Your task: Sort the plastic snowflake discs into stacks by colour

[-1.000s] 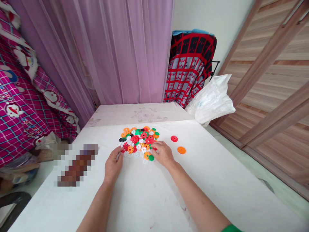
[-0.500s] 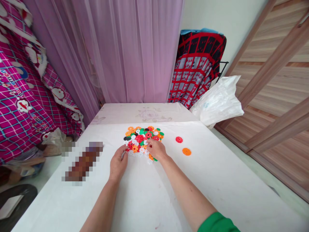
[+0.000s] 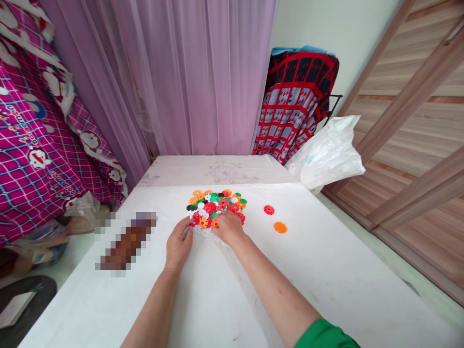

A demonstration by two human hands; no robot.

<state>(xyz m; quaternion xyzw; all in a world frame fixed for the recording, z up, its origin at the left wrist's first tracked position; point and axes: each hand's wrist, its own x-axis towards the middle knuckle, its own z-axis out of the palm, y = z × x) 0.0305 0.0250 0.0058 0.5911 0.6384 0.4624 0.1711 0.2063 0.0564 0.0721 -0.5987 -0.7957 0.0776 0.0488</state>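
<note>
A heap of flower-shaped plastic discs point(image 3: 210, 209) in red, orange, green, white and black lies on the white-covered table. At its left front edge rests my left hand point(image 3: 179, 244), thumb apart from the curved fingers, the fingertips by a red disc. My right hand point(image 3: 231, 228) reaches over the front right of the heap. Its fingers are bent down among the discs, and the fingertips are mostly hidden. To the right, a red disc point(image 3: 268, 210) and an orange disc point(image 3: 280, 227) lie apart from the heap.
A blurred-out object point(image 3: 126, 244) lies on the table's left side. Beyond the right table edge is a white plastic bag point(image 3: 326, 152). A purple curtain point(image 3: 206, 77) hangs behind, and a wooden wardrobe point(image 3: 409, 121) stands at the right.
My right hand has shifted slightly left and down over the front of the heap, covering white discs there. My left hand is nearly unmoved.
</note>
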